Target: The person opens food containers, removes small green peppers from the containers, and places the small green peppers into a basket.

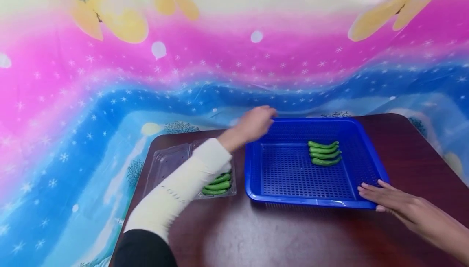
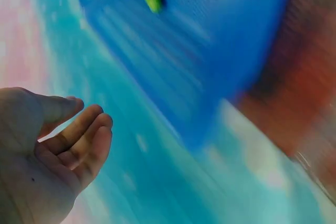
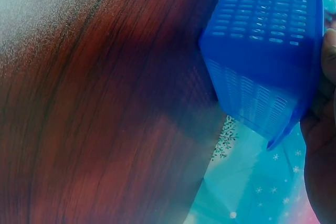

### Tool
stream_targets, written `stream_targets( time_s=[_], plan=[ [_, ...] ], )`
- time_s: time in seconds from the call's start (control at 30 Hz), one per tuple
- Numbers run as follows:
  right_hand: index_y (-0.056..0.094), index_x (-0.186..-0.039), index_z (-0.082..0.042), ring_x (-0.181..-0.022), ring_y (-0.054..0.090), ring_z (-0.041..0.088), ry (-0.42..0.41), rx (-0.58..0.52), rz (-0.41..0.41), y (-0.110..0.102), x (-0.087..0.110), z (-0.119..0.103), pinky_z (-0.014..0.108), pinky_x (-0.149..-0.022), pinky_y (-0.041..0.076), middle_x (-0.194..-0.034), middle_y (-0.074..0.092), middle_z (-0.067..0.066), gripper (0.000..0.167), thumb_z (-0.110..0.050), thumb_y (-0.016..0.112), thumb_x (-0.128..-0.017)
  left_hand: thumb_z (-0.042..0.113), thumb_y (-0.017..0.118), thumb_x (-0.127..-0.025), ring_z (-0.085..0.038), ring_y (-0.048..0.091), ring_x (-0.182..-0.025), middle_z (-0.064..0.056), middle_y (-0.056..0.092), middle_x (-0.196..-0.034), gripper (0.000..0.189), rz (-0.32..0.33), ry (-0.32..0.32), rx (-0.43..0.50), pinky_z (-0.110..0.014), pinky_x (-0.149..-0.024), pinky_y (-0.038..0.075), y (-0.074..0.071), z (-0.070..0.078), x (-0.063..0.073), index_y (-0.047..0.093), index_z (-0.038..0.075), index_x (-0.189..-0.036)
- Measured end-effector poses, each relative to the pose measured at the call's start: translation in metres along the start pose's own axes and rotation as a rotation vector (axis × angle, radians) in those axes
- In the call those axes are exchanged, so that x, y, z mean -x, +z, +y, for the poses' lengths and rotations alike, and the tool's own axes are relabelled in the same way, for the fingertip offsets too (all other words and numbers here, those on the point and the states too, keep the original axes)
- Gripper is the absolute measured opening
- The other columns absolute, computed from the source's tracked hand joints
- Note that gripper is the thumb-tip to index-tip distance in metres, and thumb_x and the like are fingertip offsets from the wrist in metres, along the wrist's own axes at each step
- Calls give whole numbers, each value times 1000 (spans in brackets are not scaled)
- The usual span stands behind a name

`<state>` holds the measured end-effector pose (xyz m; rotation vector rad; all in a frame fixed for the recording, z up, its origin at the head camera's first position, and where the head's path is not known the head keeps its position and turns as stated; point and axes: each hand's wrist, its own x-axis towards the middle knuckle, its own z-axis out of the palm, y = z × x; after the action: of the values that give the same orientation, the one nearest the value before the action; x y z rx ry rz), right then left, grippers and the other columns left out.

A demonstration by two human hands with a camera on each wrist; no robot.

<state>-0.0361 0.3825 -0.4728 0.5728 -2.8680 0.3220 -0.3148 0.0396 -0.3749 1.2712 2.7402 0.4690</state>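
A blue plastic basket (image 1: 300, 202) stands on the table, with several green peppers (image 1: 325, 153) lined up in a column inside. Over its back left corner is my left hand (image 1: 254, 123), blurred in the head view. The left wrist view shows that hand (image 2: 58, 156) holding nothing, its fingers loosely bent. My right hand (image 1: 403, 206) holds the basket's front right corner, fingers over the rim and thumb below it. More green peppers (image 1: 220, 185) lie in a clear plastic box (image 1: 166, 163) to the left, partly hidden by my left sleeve.
The dark brown wooden table (image 1: 278, 238) has rounded back corners. Behind it hangs a pink and blue printed cloth (image 1: 220, 67), close to the table's back edge. The clear box's lid lies folded out to the left.
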Motion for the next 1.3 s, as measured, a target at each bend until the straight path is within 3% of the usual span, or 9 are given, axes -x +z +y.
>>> stream_targets(
  time_s=[0.13,0.27,0.37,0.5,0.67,0.83,0.93,1.07,1.3],
  plan=[
    [58,-145,-33,-147,7,-19,-22,-17,3,1,1,0,-6,-106,7,-151,49,-21,71,-6,80,-83,5,55,-102,-25,65,-118,-12,67,-131,31,44,-129,76,-33,-103,55,-13,-55,44,63,3,-132],
    [58,-145,-33,-147,2,-20,13,-43,-38,1,1,1,-6,-107,1,-152,48,-22,67,-6,77,-87,4,57,-101,-26,69,-108,-14,69,-127,28,-41,-233,81,-36,-96,59,-8,-97,89,65,2,-128],
    [57,-145,-34,-145,0,-23,49,-46,-67,2,2,1,-6,-106,-2,-151,49,-21,63,-10,75,-90,6,60,-100,-28,71,-104,-15,72,-122,27,-116,-292,37,-41,-94,60,2,-115,113,67,1,-125],
    [58,-145,-33,-146,1,-22,36,-46,-55,1,2,1,-6,-107,-1,-152,48,-23,63,-8,75,-90,3,60,-99,-32,71,-109,-17,72,-121,28,-167,-340,21,-45,-97,58,18,-127,134,67,-2,-126],
    [58,-145,-32,-147,4,-20,13,-49,-29,0,1,1,-6,-108,1,-152,44,-27,65,-6,76,-88,3,66,-96,-31,71,-101,-18,73,-114,24,-198,-331,25,-45,-87,60,39,-129,143,69,-3,-119],
    [58,-145,-33,-147,6,-20,-6,-46,-16,-1,-1,-1,-6,-108,4,-151,47,-25,69,-4,78,-85,9,68,-97,-29,70,-97,-16,71,-112,20,-222,-316,-50,-43,-76,58,53,-128,146,71,0,-115],
    [58,-145,-32,-148,9,-18,-36,-35,7,-1,-3,-2,-6,-108,8,-151,51,-21,75,-2,81,-80,9,68,-98,-29,70,-98,-16,70,-115,17,-202,-306,-72,-42,-79,59,58,-127,146,72,1,-112],
    [57,-146,-32,-149,10,-18,-45,-26,15,-1,-2,-2,-6,-108,8,-152,49,-22,77,-1,81,-79,2,67,-95,-23,67,-81,-13,69,-99,5,-169,-275,-61,-37,-70,59,63,-127,145,71,2,-92],
    [58,-144,-33,-147,9,-19,-25,-24,10,0,0,0,-6,-107,8,-149,52,-20,76,-2,82,-79,-13,55,-89,-17,56,-66,-10,66,-85,24,-143,-182,-102,-30,-60,54,70,-130,143,65,5,-77]
  ],
)
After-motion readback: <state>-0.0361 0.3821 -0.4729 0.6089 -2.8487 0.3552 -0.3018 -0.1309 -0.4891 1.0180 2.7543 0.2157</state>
